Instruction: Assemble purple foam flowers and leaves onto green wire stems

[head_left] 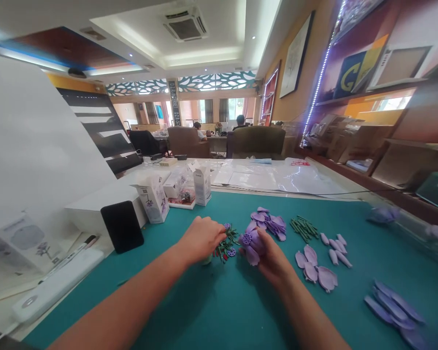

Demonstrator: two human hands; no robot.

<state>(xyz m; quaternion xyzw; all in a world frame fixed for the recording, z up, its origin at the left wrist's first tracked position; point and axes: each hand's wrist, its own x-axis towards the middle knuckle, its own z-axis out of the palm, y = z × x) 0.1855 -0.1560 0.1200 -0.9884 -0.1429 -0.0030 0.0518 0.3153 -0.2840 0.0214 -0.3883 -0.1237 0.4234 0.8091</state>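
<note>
In my right hand (272,253) is a purple toy flower (253,243) with several petals and a round, studded centre; the fingers are wrapped around its side and underside. My left hand (202,238) is just left of it, fingers bent and pressed together over a pile of small green, red and purple parts (226,249). Whatever its fingertips pinch is hidden. A pale green piece (207,260) shows partly below that hand. Behind the flower lies a heap of loose purple petals (272,223).
On the green mat (241,311), to the right, lie green stems (304,228), small pale buds (337,249), cupped petals (316,272) and long purple petals (394,306). A black phone (122,227), printed boxes (153,199) and a white power strip (58,282) are at left.
</note>
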